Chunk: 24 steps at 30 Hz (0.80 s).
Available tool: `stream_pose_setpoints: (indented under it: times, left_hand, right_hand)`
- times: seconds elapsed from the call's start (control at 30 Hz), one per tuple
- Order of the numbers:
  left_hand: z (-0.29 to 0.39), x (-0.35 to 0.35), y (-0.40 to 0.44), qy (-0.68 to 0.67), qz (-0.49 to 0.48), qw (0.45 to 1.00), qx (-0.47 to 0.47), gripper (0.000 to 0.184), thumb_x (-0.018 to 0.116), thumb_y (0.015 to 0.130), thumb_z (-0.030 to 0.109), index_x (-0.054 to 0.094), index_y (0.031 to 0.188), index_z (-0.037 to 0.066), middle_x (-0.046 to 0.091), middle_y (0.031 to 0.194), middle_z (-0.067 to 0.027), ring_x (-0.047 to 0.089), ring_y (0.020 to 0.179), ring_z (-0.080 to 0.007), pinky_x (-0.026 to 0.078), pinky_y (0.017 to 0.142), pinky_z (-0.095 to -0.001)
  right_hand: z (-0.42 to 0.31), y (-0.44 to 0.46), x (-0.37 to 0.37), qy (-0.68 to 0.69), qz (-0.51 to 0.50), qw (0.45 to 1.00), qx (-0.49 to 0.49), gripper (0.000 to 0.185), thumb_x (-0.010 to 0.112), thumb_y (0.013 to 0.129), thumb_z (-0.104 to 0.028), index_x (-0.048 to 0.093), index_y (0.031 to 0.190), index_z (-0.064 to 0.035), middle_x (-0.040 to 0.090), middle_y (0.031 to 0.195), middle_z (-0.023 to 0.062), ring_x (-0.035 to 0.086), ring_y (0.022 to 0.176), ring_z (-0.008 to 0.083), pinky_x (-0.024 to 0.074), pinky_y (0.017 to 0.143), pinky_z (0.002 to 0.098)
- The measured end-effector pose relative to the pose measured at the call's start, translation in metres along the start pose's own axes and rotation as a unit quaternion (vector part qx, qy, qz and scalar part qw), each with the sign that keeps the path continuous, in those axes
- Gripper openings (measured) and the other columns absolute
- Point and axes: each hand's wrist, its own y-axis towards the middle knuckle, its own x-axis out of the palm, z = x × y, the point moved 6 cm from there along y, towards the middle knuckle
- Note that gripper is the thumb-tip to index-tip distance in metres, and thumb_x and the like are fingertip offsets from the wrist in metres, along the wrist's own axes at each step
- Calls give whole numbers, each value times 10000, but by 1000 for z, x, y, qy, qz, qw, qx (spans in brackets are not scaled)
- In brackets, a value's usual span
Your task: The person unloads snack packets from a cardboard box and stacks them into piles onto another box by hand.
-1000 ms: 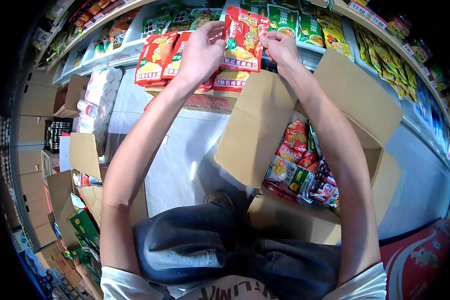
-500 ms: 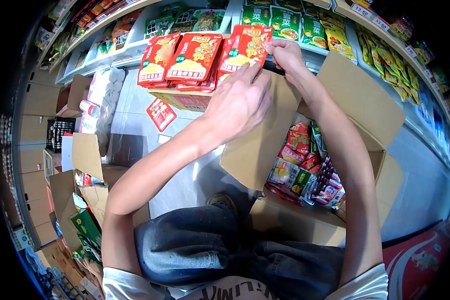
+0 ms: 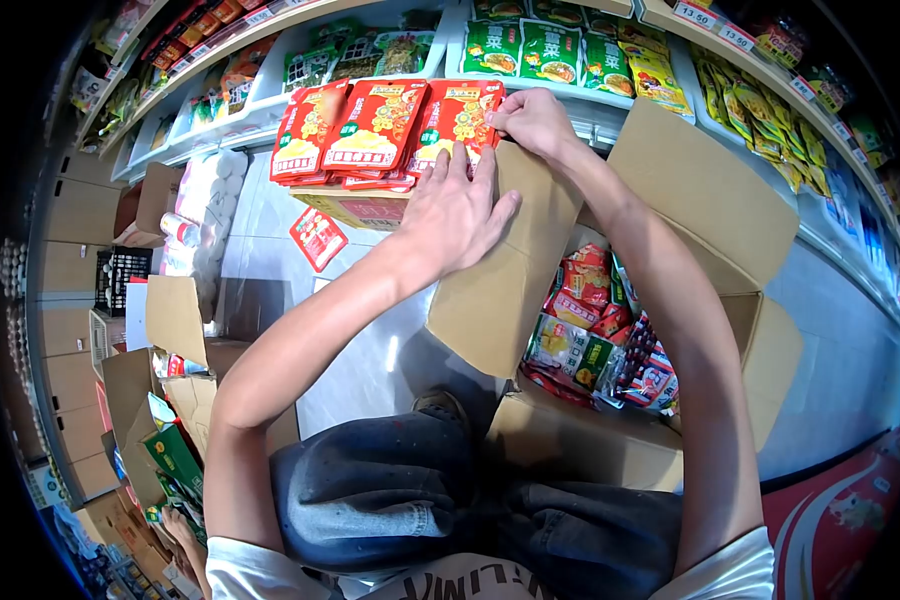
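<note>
My left hand (image 3: pixel 458 208) is open, its spread fingertips resting on the lower part of a red snack packet (image 3: pixel 458 115). At that packet's upper right edge, the thumb and fingers of my right hand (image 3: pixel 535 120) are pinched on it. The packet lies at the right end of a row of matching red packets (image 3: pixel 372 125), stacked on a printed carton (image 3: pixel 345 207). Below my right forearm, an open cardboard box (image 3: pixel 560 435) holds mixed packets (image 3: pixel 585 320); one flap (image 3: pixel 505 265) extends beneath my left hand.
A loose red packet (image 3: pixel 318 238) lies on the floor. Shelves ahead hold green packets (image 3: pixel 550 52) and yellow packets (image 3: pixel 760 110). At left are wrapped white rolls (image 3: pixel 205 215) and another open box (image 3: pixel 130 395), with another person's hand (image 3: pixel 182 528) near it.
The right-hand red packet has come down and left into line with the others. Both my hands moved with it, and my left fingers are spread wider.
</note>
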Motion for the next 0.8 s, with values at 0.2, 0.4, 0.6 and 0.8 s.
stream_pose_setpoints:
  times: [0.2,0.4,0.6,0.8]
  left_hand:
    - [36,-25,-15,102,90,988,71,687,544,1042,410,407,1529,-55,433,1495,-401,417,1411,-564,347,1202,-566]
    - [101,-2,-41,70,6,964,257,537,635,982,289,558,1412,-24,492,1495,-303,442,1422,-494,345,1220,-527]
    - [121,89,-78,-46,-187,895,401,395,583,996,243,638,1341,60,585,1414,-256,470,1429,-440,340,1242,-490]
    - [130,98,-73,-53,-235,884,401,451,644,964,223,622,1382,56,601,1392,-245,522,1383,-422,414,1194,-476]
  right_hand:
    - [-6,-16,-42,70,61,993,-74,283,701,1003,-307,700,977,-25,668,742,-9,551,641,61,436,598,268]
    - [45,-92,-97,77,-58,995,-3,189,634,1048,-255,680,1057,-71,643,748,-33,524,583,23,415,488,210]
    - [180,-167,-55,-206,-148,960,-121,263,689,939,-228,674,1126,-43,754,843,99,753,782,269,597,682,411]
    - [215,-215,-6,-540,-271,791,-100,819,836,838,-314,445,1538,-152,503,1521,168,462,1449,368,334,1211,554]
